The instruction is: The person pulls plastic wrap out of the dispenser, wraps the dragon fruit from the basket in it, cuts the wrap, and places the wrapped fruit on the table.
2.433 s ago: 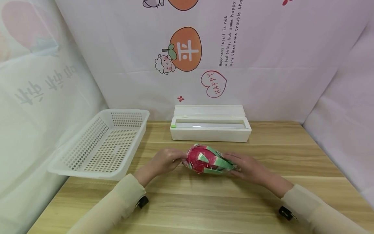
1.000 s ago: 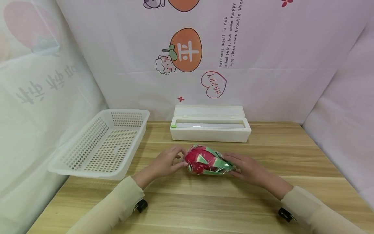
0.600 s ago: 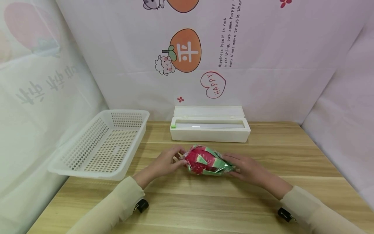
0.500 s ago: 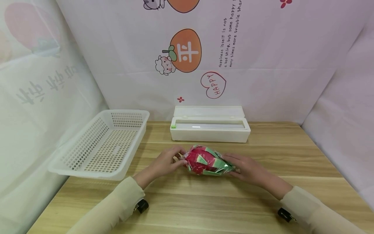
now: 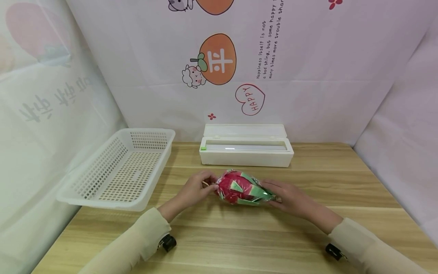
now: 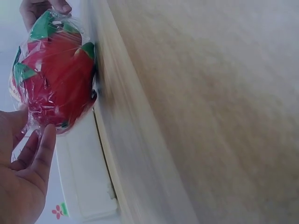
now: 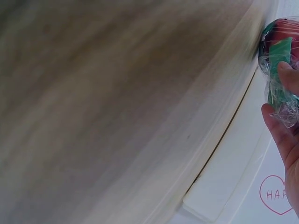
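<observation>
A red dragon fruit (image 5: 236,187) with green scales lies on its side, covered in clear plastic wrap (image 6: 33,122). My left hand (image 5: 195,190) is at its left end, where the thumb and fingers pinch the gathered wrap, as the left wrist view shows. Around the green, tapered right end, my right hand (image 5: 289,197) holds the fruit between thumb and fingers. In the right wrist view, crumpled wrap bunches between the thumb and fingers of that hand (image 7: 292,161). Part of that hand is cut off there by the frame edge.
Behind the fruit stands a white cling film box (image 5: 246,158) with its lid raised and a roll (image 5: 246,147) inside. A white perforated basket (image 5: 145,190) is on the left of the wooden table (image 5: 246,239). Printed white cloth (image 5: 154,76) hangs around the back and sides.
My left hand first had its fingers bunched at the fruit's end, then spread them; now its thumb has come up against the wrap again. The right hand and the fruit have hardly moved.
</observation>
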### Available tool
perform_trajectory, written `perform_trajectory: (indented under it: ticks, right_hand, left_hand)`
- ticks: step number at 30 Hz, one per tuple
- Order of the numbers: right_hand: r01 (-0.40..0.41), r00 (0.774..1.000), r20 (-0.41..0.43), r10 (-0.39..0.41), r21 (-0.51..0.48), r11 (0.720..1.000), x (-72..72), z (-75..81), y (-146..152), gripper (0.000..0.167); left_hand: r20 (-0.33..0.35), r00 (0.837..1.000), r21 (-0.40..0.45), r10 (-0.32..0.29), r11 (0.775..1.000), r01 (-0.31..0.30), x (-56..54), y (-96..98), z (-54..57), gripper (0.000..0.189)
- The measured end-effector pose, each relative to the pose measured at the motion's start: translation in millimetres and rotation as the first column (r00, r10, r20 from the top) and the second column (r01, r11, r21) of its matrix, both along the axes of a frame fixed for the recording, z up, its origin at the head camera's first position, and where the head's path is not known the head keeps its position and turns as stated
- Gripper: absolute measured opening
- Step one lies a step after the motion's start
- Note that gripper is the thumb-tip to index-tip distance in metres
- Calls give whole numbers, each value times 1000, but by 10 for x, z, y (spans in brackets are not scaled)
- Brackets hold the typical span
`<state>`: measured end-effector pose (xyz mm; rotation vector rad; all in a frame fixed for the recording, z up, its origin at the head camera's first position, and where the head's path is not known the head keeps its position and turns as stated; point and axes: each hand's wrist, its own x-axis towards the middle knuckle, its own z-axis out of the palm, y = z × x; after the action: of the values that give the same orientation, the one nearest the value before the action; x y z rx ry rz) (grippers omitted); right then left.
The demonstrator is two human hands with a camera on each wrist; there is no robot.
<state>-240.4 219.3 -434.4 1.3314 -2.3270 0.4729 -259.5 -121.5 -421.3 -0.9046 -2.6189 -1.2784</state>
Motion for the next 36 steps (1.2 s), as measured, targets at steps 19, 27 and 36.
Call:
perform_trajectory:
  ticks: [19, 27, 36]
  right_hand:
    - [-25, 999, -25, 24, -28, 999, -14, -11, 1, 54]
    - [-37, 999, -27, 36, -48, 998, -12, -10, -12, 53]
    - [-23, 1000, -10, 23, -36, 999, 15, 13, -54, 66]
  left_hand:
    - [38, 998, 76, 40, 996, -42, -38, 6, -27, 6]
    - [76, 996, 48, 37, 998, -41, -43, -15, -6, 8]
    - [118, 992, 43, 52, 997, -57, -32, -41, -10, 7]
